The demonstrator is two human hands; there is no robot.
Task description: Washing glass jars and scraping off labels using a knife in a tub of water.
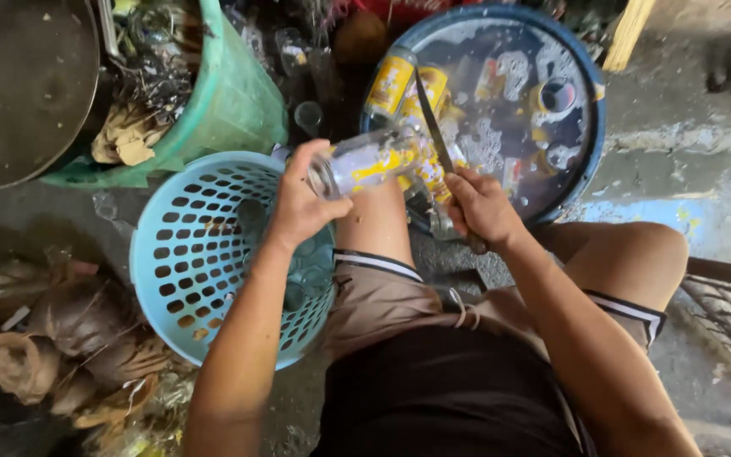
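The left hand (298, 203) is clenched around the neck end of a clear glass bottle (368, 161) with a yellow label, holding it roughly level above the knees. The right hand (480, 207) is wrapped tight on the handle of a long dark knife (433, 127), whose blade lies against the bottle's labelled side. Directly beyond stands a blue water tub (590, 127) with floating bottles. A light blue perforated basket (188, 254) sits at the left, beside a green bin (230, 101).

Backyard bottle-washing spot
Bare concrete floor (678, 152), blue water tub (590, 127) of soaking bottles, green scrap bin (230, 101), perforated basket (188, 254).
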